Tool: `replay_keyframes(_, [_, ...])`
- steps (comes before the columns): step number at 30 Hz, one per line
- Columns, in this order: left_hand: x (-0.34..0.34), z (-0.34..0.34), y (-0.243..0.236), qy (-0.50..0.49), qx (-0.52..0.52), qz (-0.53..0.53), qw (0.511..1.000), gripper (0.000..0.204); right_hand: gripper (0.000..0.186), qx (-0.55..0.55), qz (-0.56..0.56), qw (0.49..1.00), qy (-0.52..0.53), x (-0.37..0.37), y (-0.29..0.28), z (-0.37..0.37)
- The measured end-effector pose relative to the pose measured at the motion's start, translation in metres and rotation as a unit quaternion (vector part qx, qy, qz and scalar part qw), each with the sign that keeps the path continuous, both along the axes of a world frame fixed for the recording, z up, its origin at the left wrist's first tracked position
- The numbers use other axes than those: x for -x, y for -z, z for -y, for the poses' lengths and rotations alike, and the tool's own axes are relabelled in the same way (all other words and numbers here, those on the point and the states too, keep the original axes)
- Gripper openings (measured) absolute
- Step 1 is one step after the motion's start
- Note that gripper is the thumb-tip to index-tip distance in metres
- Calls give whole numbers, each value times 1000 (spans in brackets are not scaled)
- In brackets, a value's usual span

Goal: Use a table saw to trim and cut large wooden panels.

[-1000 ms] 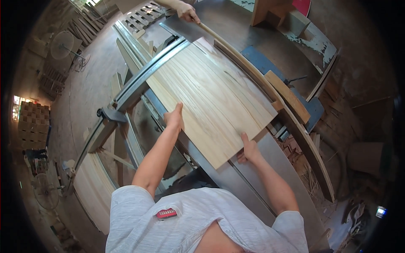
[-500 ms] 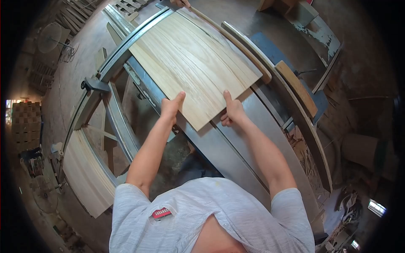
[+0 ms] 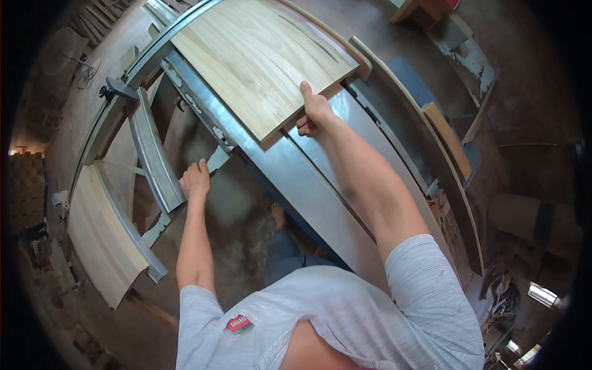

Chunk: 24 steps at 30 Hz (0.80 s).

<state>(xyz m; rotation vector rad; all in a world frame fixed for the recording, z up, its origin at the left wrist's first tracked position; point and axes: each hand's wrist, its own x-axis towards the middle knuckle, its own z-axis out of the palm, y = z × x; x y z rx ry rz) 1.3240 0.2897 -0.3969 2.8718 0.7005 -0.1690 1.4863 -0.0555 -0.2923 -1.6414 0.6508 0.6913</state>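
A pale wooden board lies flat on the metal saw table. At its near edge, my right hand has the thumb on top and the fingers curled below. To the left, my left hand is closed at the end of a curved-looking metal rail of the side frame. A pale bar runs behind that hand. What its fingertips wrap round is partly hidden. The board's far end runs against a long metal fence.
More pale boards rest on the side frame at left. A black clamp-like stop sits on the fence. Along the right runs a long wooden strip, with a short wood block beside it. Wood scraps lie at right.
My left hand has let go of the board and moved down-left to the side frame. The board and my right hand have shifted up and left in view. The co-worker's hand has left the picture.
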Motion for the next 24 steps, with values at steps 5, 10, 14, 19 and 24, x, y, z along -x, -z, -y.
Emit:
replay_keyframes(5, [-37,-88,34,10,-4,-7,1000,57,84,-22,-3,1000,5,-36,43,-85])
replay_keyframes(10, [-52,-124,43,17,0,3,1000,57,80,79,43,995,53,-46,41,-139])
replay_keyframes(14, [-48,-78,45,29,-12,24,999,57,66,100,115,983,101,-23,43,-108])
replay_keyframes(19, [-22,47,44,83,8,49,995,55,56,160,150,964,152,30,47,16])
replay_keyframes(24, [19,169,41,133,16,71,988,54,64,195,151,954,174,105,25,145])
